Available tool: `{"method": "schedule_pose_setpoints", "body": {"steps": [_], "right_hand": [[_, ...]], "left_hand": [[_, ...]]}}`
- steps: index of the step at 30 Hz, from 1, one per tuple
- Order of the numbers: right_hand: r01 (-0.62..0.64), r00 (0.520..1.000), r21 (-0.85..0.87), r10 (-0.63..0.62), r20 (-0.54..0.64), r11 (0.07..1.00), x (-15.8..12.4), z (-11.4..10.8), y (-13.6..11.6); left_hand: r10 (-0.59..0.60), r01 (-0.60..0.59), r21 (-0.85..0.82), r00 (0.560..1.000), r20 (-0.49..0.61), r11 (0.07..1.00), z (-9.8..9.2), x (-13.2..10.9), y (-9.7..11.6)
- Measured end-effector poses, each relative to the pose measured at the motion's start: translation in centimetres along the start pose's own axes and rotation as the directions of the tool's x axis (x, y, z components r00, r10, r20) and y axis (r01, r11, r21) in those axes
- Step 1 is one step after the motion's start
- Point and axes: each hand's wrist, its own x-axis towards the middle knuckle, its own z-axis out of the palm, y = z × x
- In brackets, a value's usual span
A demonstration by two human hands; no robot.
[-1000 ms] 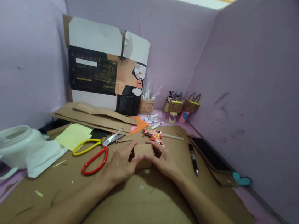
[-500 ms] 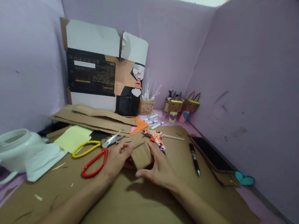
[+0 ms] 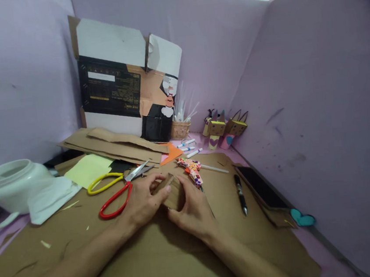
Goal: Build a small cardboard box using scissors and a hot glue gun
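“Sitting between two bare hands, the small cardboard box (image 3: 177, 194) is in the near middle of the scene, over the cardboard sheet (image 3: 158, 264). Which hand is nearer to it?”

“Neither; both touch it. The left hand (image 3: 144, 200) has it from the left, thumb laid across its upper part. The right hand (image 3: 193, 208) cups its right side, fingers toward the far edge and thumb low on the near side.”

“So the grip is firm on it?”

“Both hands are clasped around the box, though how hard they press I can't tell.”

“And its long axis?”

“Not clear. It looks blocky, and the fingers cover its ends. It is tilted, an upper edge running from near left to far right. Whether its underside rests on the sheet is hidden.”

“How does it look?”

“Plain brown, with faint lines on the face turned right and a rough-looking edge along the top.”

“Anything close by?”

“The scissors (image 3: 127, 178) lie just beside the left hand, to its left. The patterned glue gun (image 3: 192, 168) lies just beyond the right hand's fingers, on the far side.”
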Motion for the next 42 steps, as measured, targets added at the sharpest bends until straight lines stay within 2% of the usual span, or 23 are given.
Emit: {"method": "schedule_pose_setpoints", "body": {"steps": [4,7,11,14,17,19,21,23,25,28,31,34,36,37,38,39,40,42], "right_hand": [[0.007,1.0,-0.007,-0.007,-0.003,1.0,-0.1,0.0,0.4],[0.003,0.999,-0.023,-0.004,-0.052,1.0,0.0,-0.1,0.3],[-0.12,0.982,0.039,0.124,-0.145,0.992,0.4,-0.2,-0.3],[-0.152,0.974,0.072,0.162,-0.159,0.986,0.4,-0.4,-0.4],[-0.136,0.987,0.194,0.15,-0.063,0.972,0.4,-0.5,-0.2],[-0.18,0.982,0.376,0.188,0.014,0.909,0.5,-0.7,0.0],[-0.251,0.963,0.553,0.26,0.064,0.794,0.7,-1.1,0.1],[-0.3,0.944,0.653,0.315,0.098,0.696,0.8,-1.4,0.3],[-0.334,0.933,0.688,0.329,0.144,0.644,0.9,-1.7,0.5],[-0.369,0.921,0.713,0.337,0.195,0.597,0.8,-1.7,0.7],[-0.379,0.908,0.709,0.385,0.162,0.595,0.7,-1.2,0.6],[-0.393,0.902,0.635,0.413,0.127,0.665,1.0,-1.3,0.5],[-0.379,0.91,0.496,0.411,0.048,0.781,1.3,-2.5,0.8],[-0.365,0.914,0.387,0.406,-0.025,0.847,1.5,-3.4,1.2],[-0.352,0.906,0.225,0.391,-0.159,0.908,1.6,-4.5,1.6],[-0.379,0.874,0.016,0.364,-0.321,0.925,1.7,-5.7,2.2],[-0.477,0.826,-0.186,0.365,-0.43,0.859,1.7,-6.9,2.8],[-0.688,0.722,-0.434,0.493,-0.484,0.581,1.7,-8.8,4.1]], "left_hand": [[-0.012,0.015,-0.094,0.999,0.035,0.995,-0.3,0.3,-0.6],[-0.045,0.066,-0.204,0.993,0.11,0.977,-0.4,0.8,-1.2],[-0.087,0.152,-0.316,0.974,0.212,0.936,0.0,1.0,-1.8],[-0.072,0.115,-0.251,0.982,0.177,0.961,0.5,0.7,-2.1],[-0.076,0.103,-0.233,0.99,0.121,0.967,0.3,0.6,-1.7],[-0.097,0.137,-0.282,0.984,0.152,0.95,-0.2,0.6,-1.1],[-0.138,0.208,-0.341,0.966,0.218,0.917,-0.6,0.5,-0.4],[-0.192,0.296,-0.363,0.936,0.295,0.884,-0.8,0.4,0.0],[-0.221,0.349,-0.368,0.911,0.347,0.862,-0.8,0.2,0.1],[-0.191,0.344,-0.395,0.907,0.376,0.852,-0.6,0.2,0.0],[-0.169,0.336,-0.402,0.902,0.397,0.852,-0.2,0.1,-0.1],[-0.199,0.357,-0.403,0.902,0.383,0.843,0.1,0.2,-0.3],[-0.23,0.36,-0.422,0.916,0.329,0.832,0.2,0.3,-0.4],[-0.244,0.355,-0.433,0.925,0.293,0.829,0.2,0.3,-0.5],[-0.255,0.348,-0.44,0.932,0.257,0.828,0.1,0.4,-0.6],[-0.267,0.344,-0.437,0.936,0.23,0.831,0.0,0.4,-0.6],[-0.278,0.342,-0.432,0.938,0.205,0.835,-0.1,0.4,-0.6],[-0.298,0.349,-0.427,0.937,0.184,0.834,-0.3,0.4,-0.6]]}}
